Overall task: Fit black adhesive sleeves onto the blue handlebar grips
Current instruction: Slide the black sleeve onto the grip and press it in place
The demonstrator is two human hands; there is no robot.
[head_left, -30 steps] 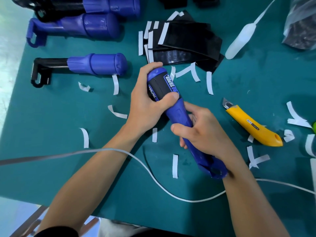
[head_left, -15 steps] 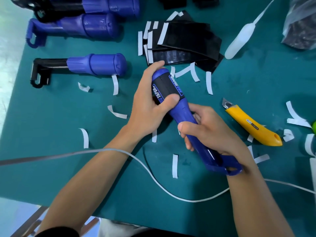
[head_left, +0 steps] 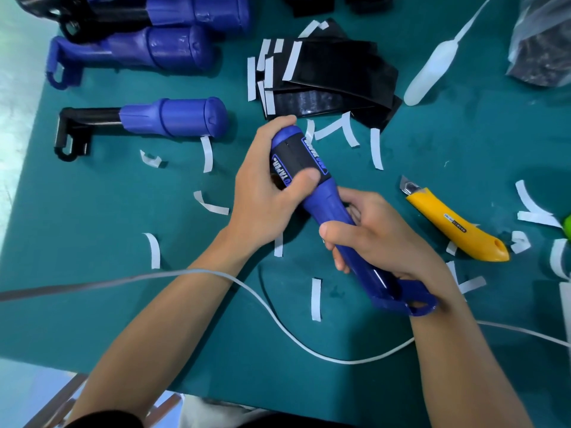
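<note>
**A:** Where is the handle (head_left: 324, 202)?

**B:** It is up off the counter (head_left: 123, 304), tilted, in the middle. The person's left grip (head_left: 265, 196) is clamped round the fat top end. The right grip (head_left: 380, 239) is clamped round the thin part, close to the loop end.

**A:** Is the sleeve (head_left: 296, 156) on it?

**B:** Yes. The black sleeve goes round the fat end, with blue letters on it. The left thumb presses right on it. A thin line shows on top, maybe where the edges meet.

**A:** So which step is this?

**B:** It looks like the pressing step, to make the sleeve stick. This handle seems almost done.

**A:** What comes next?

**B:** Likely a firm rub all the way round, most of all on that line, so no edge lifts. The right grip would need to turn the handle a bit. Then this one can go down.

**A:** And after that?

**B:** A bare handle (head_left: 173, 117) lies to the left, with more behind it. The sleeve pile (head_left: 333, 72) sits just past the hands. White strips (head_left: 315, 299) lie all around.
</note>
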